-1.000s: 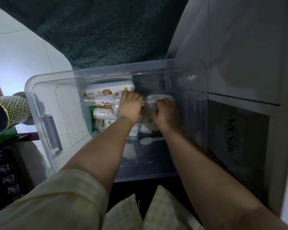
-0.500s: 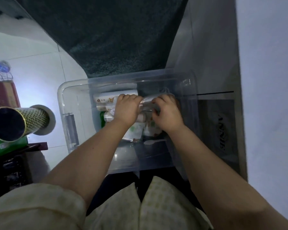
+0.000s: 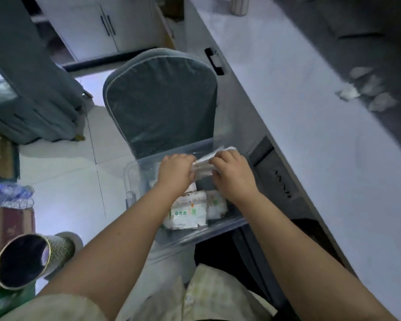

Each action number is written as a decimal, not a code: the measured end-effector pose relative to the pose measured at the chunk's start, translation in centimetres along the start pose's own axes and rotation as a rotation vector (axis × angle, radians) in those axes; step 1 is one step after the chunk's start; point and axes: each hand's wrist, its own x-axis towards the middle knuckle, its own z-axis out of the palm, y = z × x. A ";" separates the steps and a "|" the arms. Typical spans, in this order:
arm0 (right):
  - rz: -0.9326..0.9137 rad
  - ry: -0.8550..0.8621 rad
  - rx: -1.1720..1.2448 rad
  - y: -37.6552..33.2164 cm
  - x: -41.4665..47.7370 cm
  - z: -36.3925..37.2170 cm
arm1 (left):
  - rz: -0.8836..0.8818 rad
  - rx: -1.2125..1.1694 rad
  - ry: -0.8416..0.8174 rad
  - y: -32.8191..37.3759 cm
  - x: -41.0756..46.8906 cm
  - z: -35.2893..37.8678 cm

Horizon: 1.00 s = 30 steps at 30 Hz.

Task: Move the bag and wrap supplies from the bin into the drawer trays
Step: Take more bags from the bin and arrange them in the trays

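Observation:
A clear plastic bin (image 3: 134, 181) sits on the floor in front of me, against a grey chair. My left hand (image 3: 176, 173) and my right hand (image 3: 232, 176) both grip a bundle of clear plastic-wrapped packs (image 3: 203, 164) at the level of the bin's far rim. Below my hands, white bag packs with green and orange print (image 3: 190, 213) lie in the bin. A second white pack (image 3: 215, 205) lies to their right. No drawer trays show in this view.
A grey upholstered chair (image 3: 162, 105) stands just behind the bin. A long white counter (image 3: 310, 117) runs along the right, with a dark panel (image 3: 280, 181) under it. A patterned tube (image 3: 30, 260) and boxes sit at lower left. Grey curtains (image 3: 33, 89) hang at left.
Both hands have lifted the clear-wrapped bundle up from among the packs in the bin. My head has tilted up, so the chair, counter and room show now.

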 end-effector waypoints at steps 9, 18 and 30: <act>0.197 0.241 -0.200 -4.8 -13.7 -8.7 | 0.348 0.173 0.111 7.7 -7.1 -8.0; 0.531 0.352 -0.364 -4.3 -29.1 -20.2 | 0.822 0.036 0.343 24.7 -11.6 -14.3; 0.948 0.502 -0.601 -4.7 -59.9 -31.6 | 1.296 -0.140 0.344 53.6 -30.1 -13.7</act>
